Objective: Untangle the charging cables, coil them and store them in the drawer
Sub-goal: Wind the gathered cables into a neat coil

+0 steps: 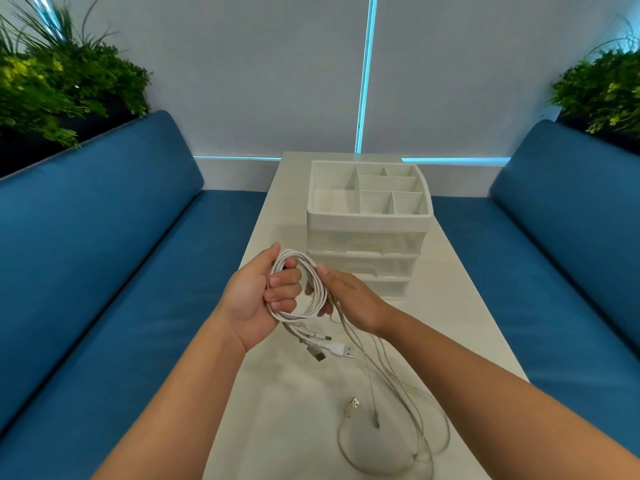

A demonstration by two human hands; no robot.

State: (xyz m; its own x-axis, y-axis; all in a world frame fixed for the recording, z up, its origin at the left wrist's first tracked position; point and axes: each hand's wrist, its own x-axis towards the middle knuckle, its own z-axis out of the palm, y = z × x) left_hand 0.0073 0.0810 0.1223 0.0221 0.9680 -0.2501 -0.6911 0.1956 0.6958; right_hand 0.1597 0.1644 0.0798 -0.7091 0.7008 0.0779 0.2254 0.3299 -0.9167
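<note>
We have a single wide-angle view, taken from our head and aimed forward and down along the white desk [450,306]. Our forearms reach in from the bottom edge, so the left hand [256,296] and right hand [349,299] sit close to the lens, near the middle of the frame. The drawer organizer [367,216] stands farther off, seen from above so its top compartments show. Blue benches [104,254] run along both sides, bowed by the lens, and the far wall [259,81] closes off the top.
</note>
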